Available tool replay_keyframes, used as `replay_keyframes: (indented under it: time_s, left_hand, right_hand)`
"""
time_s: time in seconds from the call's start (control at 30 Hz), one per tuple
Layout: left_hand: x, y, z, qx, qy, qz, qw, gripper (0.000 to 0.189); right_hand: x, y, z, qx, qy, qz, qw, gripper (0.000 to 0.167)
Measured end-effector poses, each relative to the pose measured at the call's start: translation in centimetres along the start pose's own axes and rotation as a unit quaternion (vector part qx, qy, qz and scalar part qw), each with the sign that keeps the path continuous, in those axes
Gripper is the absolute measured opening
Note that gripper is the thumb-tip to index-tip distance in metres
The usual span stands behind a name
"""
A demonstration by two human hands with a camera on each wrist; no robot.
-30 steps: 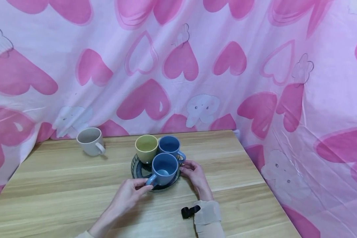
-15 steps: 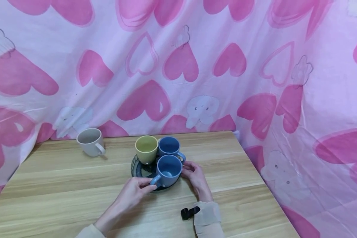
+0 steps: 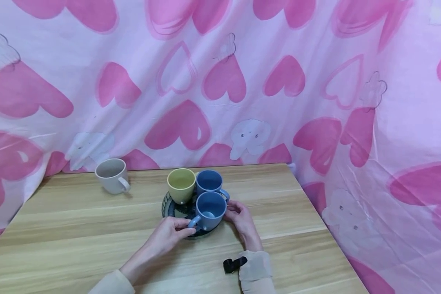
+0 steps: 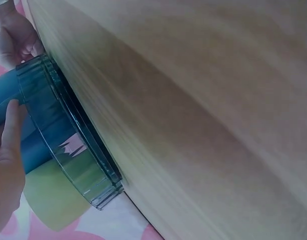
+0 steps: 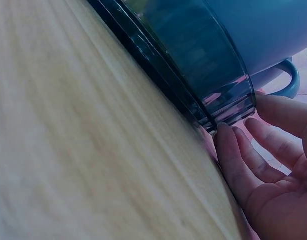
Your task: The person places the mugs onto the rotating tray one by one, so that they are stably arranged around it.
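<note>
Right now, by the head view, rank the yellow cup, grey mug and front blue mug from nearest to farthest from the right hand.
1. Front blue mug: just left of the right hand.
2. Yellow cup: farther left and back.
3. Grey mug: far left on the table.

Before you spreads a light tabletop (image 3: 70, 237) with wood grain running mostly sideways, its far edge against a pink cloth (image 3: 257, 110) that hangs as a backdrop and turns along the table's right side. You face big pink hearts (image 3: 224, 79) and pale cartoon animals (image 3: 250, 134) printed across its folds, under soft light with a faint violet cast.
</note>
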State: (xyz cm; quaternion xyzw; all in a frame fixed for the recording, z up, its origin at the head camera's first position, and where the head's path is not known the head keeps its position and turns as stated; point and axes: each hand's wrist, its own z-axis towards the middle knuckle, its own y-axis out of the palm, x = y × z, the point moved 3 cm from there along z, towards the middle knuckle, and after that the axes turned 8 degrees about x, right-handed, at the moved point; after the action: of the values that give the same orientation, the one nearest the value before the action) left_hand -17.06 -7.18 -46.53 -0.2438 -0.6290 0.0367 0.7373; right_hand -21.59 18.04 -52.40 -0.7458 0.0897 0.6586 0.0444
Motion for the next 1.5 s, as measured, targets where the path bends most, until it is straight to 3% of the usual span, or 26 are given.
replay_keyframes:
  time_s: [0.63, 0.87, 0.97, 1.17, 1.3, 1.5]
  left_hand:
    - [-0.4, 0.2, 0.8, -0.049, -0.04, -0.058, 0.9963, 0.022]
    - [-0.3, -0.1, 0.8, -0.084, -0.041, -0.064, 0.9936, 0.044]
    - [0.0, -0.6, 0.5, -0.104, -0.041, -0.065, 0.9916, 0.055]
    - [0.6, -2.1, 0.1, -0.138, -0.027, -0.059, 0.9883, 0.056]
    - [0.5, -3.8, 0.0, -0.121, -0.003, -0.049, 0.9914, 0.054]
    - [-0.4, -6.9, 0.2, -0.071, -0.014, -0.029, 0.997, 0.053]
  right_hand:
    - [0.0, -0.4, 0.2, 0.002, 0.014, 0.02, 0.9997, 0.036]
    - [-0.1, -0.6, 0.2, 0.006, 0.007, 0.016, 0.9998, 0.035]
    - [0.1, -0.4, 0.2, -0.003, 0.003, 0.017, 0.9998, 0.036]
    - [0.2, -0.2, 0.1, 0.001, 0.015, 0.02, 0.9997, 0.034]
    - [0.1, -0.3, 0.0, 0.0, 0.022, 0.016, 0.9996, 0.035]
    - [0.0, -0.2, 0.0, -0.003, 0.017, 0.022, 0.9996, 0.036]
